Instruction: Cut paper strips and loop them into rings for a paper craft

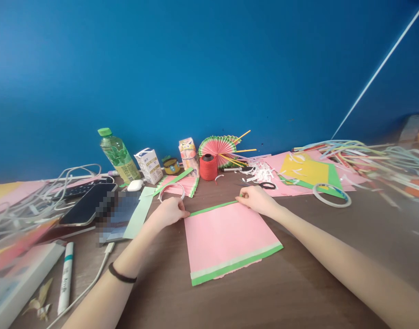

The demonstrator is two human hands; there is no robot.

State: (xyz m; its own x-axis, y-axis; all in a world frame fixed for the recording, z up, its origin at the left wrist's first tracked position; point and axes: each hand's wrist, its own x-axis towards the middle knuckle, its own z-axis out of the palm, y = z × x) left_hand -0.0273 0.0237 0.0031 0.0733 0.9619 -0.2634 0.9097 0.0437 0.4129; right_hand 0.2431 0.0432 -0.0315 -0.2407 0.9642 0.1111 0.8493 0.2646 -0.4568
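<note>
A big brown table (315, 256) stands against a blue wall (209, 59), and in the middle of the table lies a pink paper (226, 235) with green strips along its far and near edges. Everything here is told from that pink paper. The person's left hand (170, 212) rests at the paper's far left corner, with the fingers curled and pressed down on the corner, and it looks like it may be pinching the edge. The right hand (259, 199) sits at the far edge, a bit to the right, with the fingertips pinching the green strip. It looks like the person is about to make a fold along that far edge, like the first fold of a fan. The next move calls for both hands to lift the edge evenly, keep it straight, and press the crease flat. Behind the paper lies a folded pink stack (182, 185), and farther back stands a finished paper fan (218, 147) beside a red spool of thread (208, 167). To the far left of the paper stand a green bottle (118, 157) and a phone (88, 204). To the right lie scissors (266, 185) and a ring of tape (331, 195).
</note>
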